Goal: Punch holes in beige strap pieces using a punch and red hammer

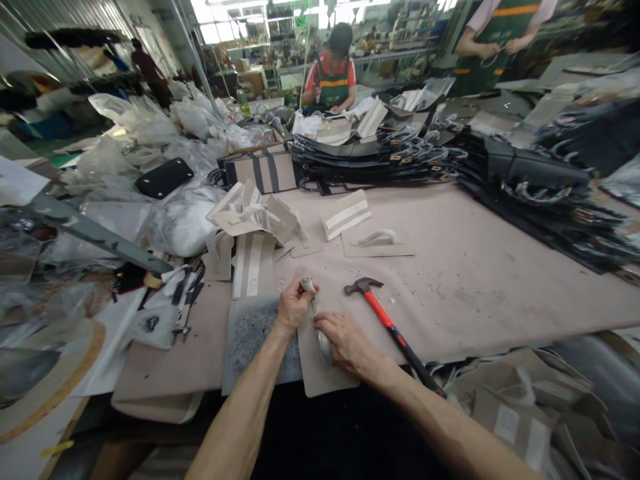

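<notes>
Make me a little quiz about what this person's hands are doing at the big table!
1. True or false: the hammer lies on the table, and neither hand holds it.
2. What colour is the hammer's handle? A green, B red, C yellow.
3. Which hand grips the top end of the pale strap on the beige panel: the left hand or the right hand?

Key: 1 true; 2 B; 3 the left hand. The right hand rests lower down on the strap.
</notes>
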`<state>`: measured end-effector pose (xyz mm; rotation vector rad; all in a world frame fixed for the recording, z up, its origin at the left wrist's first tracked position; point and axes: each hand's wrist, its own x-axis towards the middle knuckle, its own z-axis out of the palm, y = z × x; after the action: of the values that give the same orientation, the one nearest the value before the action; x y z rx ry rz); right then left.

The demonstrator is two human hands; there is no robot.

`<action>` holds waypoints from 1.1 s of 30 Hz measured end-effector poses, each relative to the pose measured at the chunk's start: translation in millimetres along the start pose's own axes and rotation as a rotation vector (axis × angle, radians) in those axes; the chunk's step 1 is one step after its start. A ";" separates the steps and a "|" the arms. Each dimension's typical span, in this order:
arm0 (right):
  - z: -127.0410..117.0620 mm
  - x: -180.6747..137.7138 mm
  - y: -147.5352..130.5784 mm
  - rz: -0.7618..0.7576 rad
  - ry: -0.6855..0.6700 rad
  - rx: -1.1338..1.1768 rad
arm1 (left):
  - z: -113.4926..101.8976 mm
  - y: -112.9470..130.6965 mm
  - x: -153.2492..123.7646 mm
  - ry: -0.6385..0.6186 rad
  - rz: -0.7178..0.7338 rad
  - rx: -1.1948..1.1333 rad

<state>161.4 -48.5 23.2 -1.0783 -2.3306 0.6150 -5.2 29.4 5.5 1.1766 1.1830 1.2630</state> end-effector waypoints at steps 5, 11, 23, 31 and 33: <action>-12.7 -6.9 6.3 0.060 0.052 0.049 | -0.1 -11.3 0.0 0.016 -0.025 -0.006; -37.1 -34.4 40.3 0.311 0.263 -0.202 | 1.4 -8.2 0.9 0.005 -0.047 -0.011; -56.8 -61.2 62.0 0.948 0.048 0.150 | 2.6 -5.0 -5.5 -0.034 0.117 0.277; -84.3 -24.4 9.6 0.886 0.139 0.598 | -2.7 1.9 -2.3 -0.188 0.173 0.308; -91.8 -13.7 -3.0 0.638 0.238 0.266 | -4.0 1.9 -0.9 -0.205 0.189 0.319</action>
<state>222.7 -43.6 92.8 -1.6631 -1.6274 0.9324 -9.3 28.3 7.2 1.6446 1.1676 1.0834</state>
